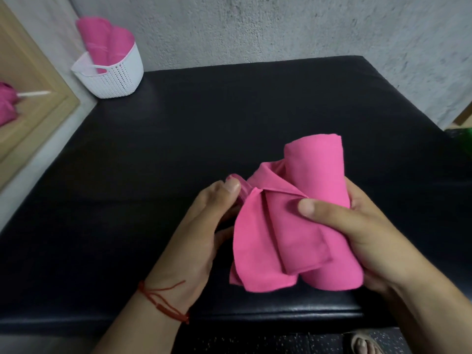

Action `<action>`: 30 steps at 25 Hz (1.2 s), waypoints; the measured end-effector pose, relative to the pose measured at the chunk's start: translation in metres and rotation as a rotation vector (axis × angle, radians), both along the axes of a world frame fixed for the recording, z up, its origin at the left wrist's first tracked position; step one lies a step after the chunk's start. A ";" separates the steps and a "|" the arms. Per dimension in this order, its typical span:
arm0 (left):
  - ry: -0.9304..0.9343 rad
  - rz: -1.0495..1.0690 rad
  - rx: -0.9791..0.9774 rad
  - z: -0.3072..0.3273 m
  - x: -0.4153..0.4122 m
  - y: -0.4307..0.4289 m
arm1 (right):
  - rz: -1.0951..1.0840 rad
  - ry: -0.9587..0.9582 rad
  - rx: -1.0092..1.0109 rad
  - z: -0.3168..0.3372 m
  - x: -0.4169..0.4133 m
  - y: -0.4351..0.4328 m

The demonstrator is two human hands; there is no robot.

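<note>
A pink cloth [314, 208], partly rolled into a thick tube, is held above the front of a black padded table [178, 149]. My right hand [357, 236] grips the rolled part from the right, thumb pressed across the loose folded flaps. My left hand [204, 226] pinches the cloth's left edge between thumb and fingers; a red thread bracelet sits on that wrist. The rest of my left fingers are hidden behind the cloth.
A white perforated basket [115, 77] stands at the table's far left corner with two rolled pink cloths [104, 39] upright in it. A wood-framed mirror [33, 98] leans at the left. A grey wall runs behind. A sandalled foot [367, 344] shows below the table edge.
</note>
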State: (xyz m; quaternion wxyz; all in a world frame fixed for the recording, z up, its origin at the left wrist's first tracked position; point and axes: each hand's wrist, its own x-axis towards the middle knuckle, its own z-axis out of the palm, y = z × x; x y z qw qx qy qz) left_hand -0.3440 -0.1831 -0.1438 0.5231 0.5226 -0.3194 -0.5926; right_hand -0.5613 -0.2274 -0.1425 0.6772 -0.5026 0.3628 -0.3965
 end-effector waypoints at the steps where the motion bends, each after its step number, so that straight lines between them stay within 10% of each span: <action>1: 0.090 0.021 -0.008 0.001 0.000 0.000 | 0.041 -0.043 0.016 0.004 -0.001 0.002; 7: 0.523 -0.023 0.063 0.011 0.006 0.006 | 0.015 0.185 0.039 0.025 0.007 0.007; 14: 0.004 -0.051 0.006 0.006 -0.014 0.009 | -0.065 0.501 -0.184 0.023 0.015 0.013; 23: 0.305 -0.018 -0.002 0.012 -0.033 0.017 | -0.304 0.874 -0.604 0.026 0.028 0.025; 30: 0.290 -0.056 0.048 0.020 -0.034 -0.002 | 0.033 0.358 -0.331 0.024 0.020 0.015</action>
